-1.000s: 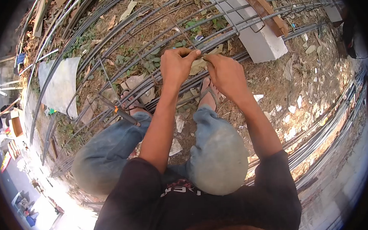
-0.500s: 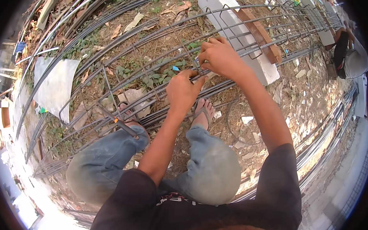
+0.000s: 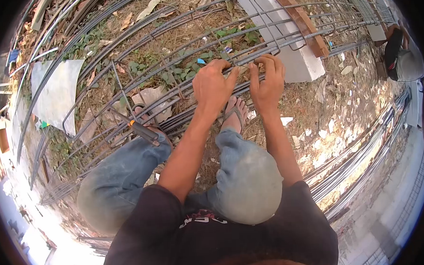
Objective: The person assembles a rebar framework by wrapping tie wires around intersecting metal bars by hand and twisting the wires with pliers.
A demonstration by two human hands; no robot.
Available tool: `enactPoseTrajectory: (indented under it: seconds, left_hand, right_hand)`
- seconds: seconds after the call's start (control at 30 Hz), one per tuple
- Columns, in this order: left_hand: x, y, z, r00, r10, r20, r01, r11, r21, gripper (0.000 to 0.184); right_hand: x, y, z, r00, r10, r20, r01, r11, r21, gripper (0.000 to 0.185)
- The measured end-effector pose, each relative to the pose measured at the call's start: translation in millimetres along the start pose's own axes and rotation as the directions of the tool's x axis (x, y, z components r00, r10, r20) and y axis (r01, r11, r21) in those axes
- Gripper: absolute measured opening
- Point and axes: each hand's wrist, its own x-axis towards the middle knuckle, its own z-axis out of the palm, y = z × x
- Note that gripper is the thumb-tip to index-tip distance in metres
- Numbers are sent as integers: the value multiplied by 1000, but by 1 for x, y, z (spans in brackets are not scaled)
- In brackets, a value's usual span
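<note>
A long cage of steel reinforcing bars [image 3: 153, 78] crosses in front of me. My left hand [image 3: 213, 82] is closed at its near bars, thumb and fingers pinched together. Just right of it, my right hand [image 3: 267, 80] is closed too, thumb near the bent fingers. A thin wire [image 3: 243, 66] seems to run between the fingertips at the bar; its ends are hidden. Pincers with dark, orange-marked handles [image 3: 143, 130] rest across the bars near my left foot, away from both hands.
A pale block [image 3: 304, 67] and a brown wooden piece [image 3: 304, 26] lie under the cage at right. A whitish sheet [image 3: 56, 94] is at left. More bars [image 3: 364, 161] lie at right. Another person [image 3: 405, 60] is at the far right edge.
My right hand has come down from above the bar to its near side, right of my left hand, and its arm has drawn inward. My left hand stays near the bar. The view shifted slightly.
</note>
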Motion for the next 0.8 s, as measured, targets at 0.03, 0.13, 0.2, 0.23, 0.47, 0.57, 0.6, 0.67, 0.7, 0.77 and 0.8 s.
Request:
enactPoseTrajectory:
  seconds: [0.03, 0.13, 0.2, 0.23, 0.47, 0.57, 0.6, 0.67, 0.7, 0.77, 0.8]
  left_hand:
    - [-1, 0, 0, 1000, -2, 1, 2, 1000, -5, 32]
    - [-4, -4, 5, 998, 49, -41, -48, 999, 5, 31]
    - [-4, -5, 8, 996, 72, -58, -72, 997, 6, 30]
    - [-3, -6, 7, 996, 72, -48, -72, 997, 3, 30]
    - [-6, -20, 5, 959, 269, -88, -267, 963, 34, 17]
    - [-5, -28, 6, 931, 349, -103, -345, 937, 60, 15]
    - [-5, -27, 4, 931, 351, -95, -346, 936, 65, 16]
    - [-8, -23, 2, 934, 349, -78, -344, 936, 76, 18]
    - [-9, -24, 3, 933, 351, -83, -346, 936, 61, 19]
    - [-9, -27, 5, 929, 357, -99, -354, 934, 40, 19]
    - [-7, -27, 4, 931, 356, -80, -354, 934, 38, 19]
  right_hand:
    - [-18, -1, 3, 996, 88, 2, -88, 996, 14, 23]
    - [-40, -1, 14, 982, 183, 55, -179, 982, -65, 17]
    - [-41, -2, 13, 953, 219, 210, -205, 975, -84, 14]
    - [-43, -5, 12, 974, 150, 169, -142, 988, -56, 13]
    - [-9, -33, -20, 858, 231, 459, -319, 939, 125, 19]
    - [0, -44, -21, 887, 168, 429, -134, 985, -109, 20]
    - [1, -46, -21, 902, 150, 404, -94, 983, -154, 21]
    - [4, -52, -23, 900, 171, 401, -77, 968, -240, 20]
    - [7, -56, -29, 881, 212, 422, -96, 955, -280, 20]
    - [8, -57, -32, 883, 171, 438, -40, 955, -294, 22]
    - [9, -53, -32, 898, 88, 431, 35, 962, -270, 24]
